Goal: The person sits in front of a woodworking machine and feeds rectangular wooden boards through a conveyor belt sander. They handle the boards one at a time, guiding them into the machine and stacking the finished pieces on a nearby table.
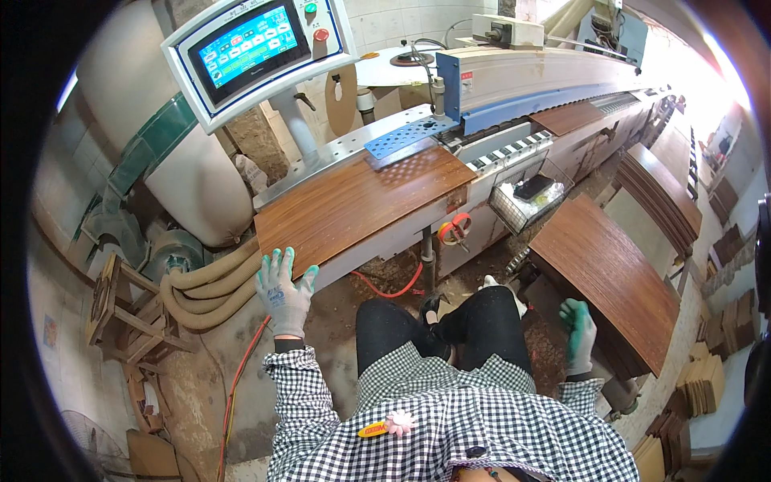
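Observation:
My left hand (285, 293), in a grey glove with green fingertips, is open with its fingers spread. Its fingertips rest at the near left corner of a brown wood-grain board (361, 197), which lies flat on the machine's bed. Beside the near edge of a stack of similar brown boards (606, 273) is my right hand (578, 333), gloved in grey and green. Its fingers are loosely bent and nothing shows in them. A blue perforated plate (411, 136) reaches over the far side of the board on the bed.
A control panel (249, 48) with a lit screen and buttons stands at the upper left. The long machine (534, 80) runs away to the right, with another board (566, 119) under it. A wire basket (526, 201) and red handwheel (455, 230) stick out in front. Hoses (213, 285) lie left.

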Demonstrator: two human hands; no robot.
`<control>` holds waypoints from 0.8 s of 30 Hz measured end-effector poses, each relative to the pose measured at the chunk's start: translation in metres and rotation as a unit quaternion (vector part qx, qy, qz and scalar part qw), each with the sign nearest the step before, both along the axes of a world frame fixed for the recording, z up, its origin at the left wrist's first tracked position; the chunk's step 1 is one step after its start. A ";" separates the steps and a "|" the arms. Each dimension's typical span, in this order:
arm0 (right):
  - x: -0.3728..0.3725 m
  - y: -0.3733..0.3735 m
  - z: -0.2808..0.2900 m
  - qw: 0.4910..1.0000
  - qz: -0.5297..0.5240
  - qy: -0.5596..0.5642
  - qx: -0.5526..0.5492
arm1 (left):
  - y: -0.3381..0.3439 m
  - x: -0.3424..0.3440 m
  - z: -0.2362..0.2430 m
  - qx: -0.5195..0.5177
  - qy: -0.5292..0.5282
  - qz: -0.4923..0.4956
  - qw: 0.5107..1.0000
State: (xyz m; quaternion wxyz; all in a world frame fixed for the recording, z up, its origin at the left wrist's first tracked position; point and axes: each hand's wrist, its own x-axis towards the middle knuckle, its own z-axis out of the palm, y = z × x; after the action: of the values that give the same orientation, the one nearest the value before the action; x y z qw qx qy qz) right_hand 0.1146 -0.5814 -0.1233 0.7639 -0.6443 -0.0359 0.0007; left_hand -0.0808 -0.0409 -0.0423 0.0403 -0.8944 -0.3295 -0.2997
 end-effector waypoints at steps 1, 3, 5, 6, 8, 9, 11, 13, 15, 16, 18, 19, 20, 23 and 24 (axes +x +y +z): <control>0.005 -0.014 -0.005 0.990 -0.029 0.075 0.118 | 0.000 0.000 -0.001 0.001 -0.002 0.000 1.000; 0.010 -0.035 -0.016 0.943 -0.128 0.136 0.277 | 0.001 -0.001 -0.002 0.005 -0.006 -0.002 1.000; 0.018 -0.051 -0.023 0.926 -0.165 0.120 0.318 | 0.002 0.001 -0.002 0.012 -0.012 -0.009 1.000; 0.021 -0.058 -0.025 0.916 -0.191 0.109 0.336 | 0.002 0.002 -0.003 0.011 -0.010 -0.009 1.000; 0.022 -0.060 -0.029 0.926 -0.198 0.077 0.312 | 0.004 0.001 -0.003 0.018 -0.011 -0.008 1.000; 0.020 -0.060 -0.030 0.925 -0.192 0.080 0.318 | 0.004 0.001 -0.003 0.016 -0.009 -0.009 1.000; 0.015 -0.056 -0.030 0.927 -0.183 0.081 0.316 | 0.003 0.000 -0.003 0.022 -0.015 -0.011 1.000; 0.006 -0.050 -0.030 0.934 -0.181 0.073 0.301 | 0.001 0.000 -0.003 0.014 -0.012 -0.006 1.000; -0.001 -0.045 -0.028 0.934 -0.169 0.071 0.307 | 0.001 0.000 -0.003 0.012 -0.011 -0.007 1.000; -0.004 -0.043 -0.027 0.933 -0.170 0.071 0.310 | 0.002 0.000 -0.003 0.011 -0.009 -0.009 1.000; -0.007 -0.041 -0.025 0.933 -0.160 0.074 0.314 | 0.003 0.000 -0.003 0.008 -0.002 -0.014 1.000; -0.007 -0.041 -0.024 0.932 -0.166 0.079 0.313 | 0.004 -0.001 -0.003 0.006 0.004 -0.017 1.000; -0.007 -0.040 -0.023 0.932 -0.157 0.080 0.316 | 0.005 -0.003 -0.003 0.004 0.006 -0.023 1.000; -0.007 -0.040 -0.021 0.931 -0.154 0.092 0.319 | 0.009 -0.011 -0.003 0.008 -0.002 -0.053 0.999; -0.008 -0.040 -0.021 0.930 -0.152 0.094 0.321 | 0.010 -0.015 -0.003 -0.002 0.009 -0.036 0.999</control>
State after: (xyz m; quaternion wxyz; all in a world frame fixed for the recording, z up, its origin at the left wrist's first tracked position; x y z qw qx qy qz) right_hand 0.1064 -0.6213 -0.1444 0.9208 -0.3594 0.1362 -0.0665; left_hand -0.0953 -0.0304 -0.0453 0.0306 -0.9086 -0.2970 -0.2920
